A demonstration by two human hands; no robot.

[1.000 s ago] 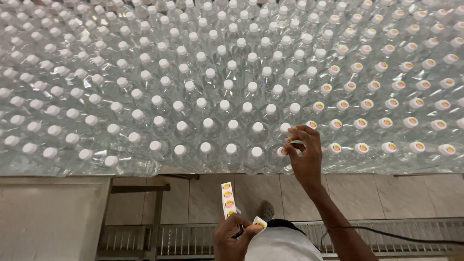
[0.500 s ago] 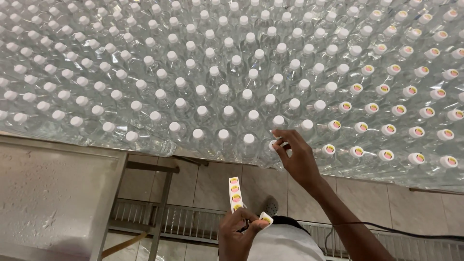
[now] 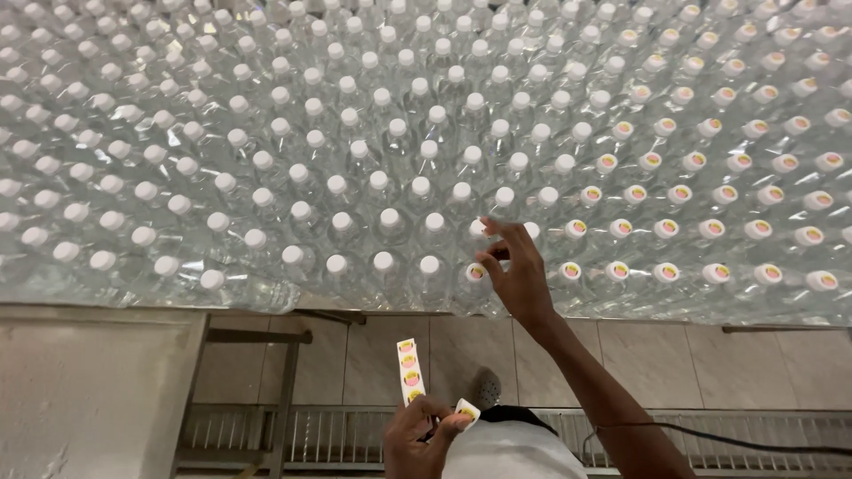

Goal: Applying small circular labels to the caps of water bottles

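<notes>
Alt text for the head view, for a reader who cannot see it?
A right hand reaches to a white bottle cap in a huge field of clear plastic bottles; caps to the right carry round stickers. Below, the left hand holds a sticker strip.

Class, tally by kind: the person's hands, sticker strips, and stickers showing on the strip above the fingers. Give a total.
Hands: 2 (left hand, right hand)
Strip: 1
Stickers on it: 4
Total: 7
</notes>
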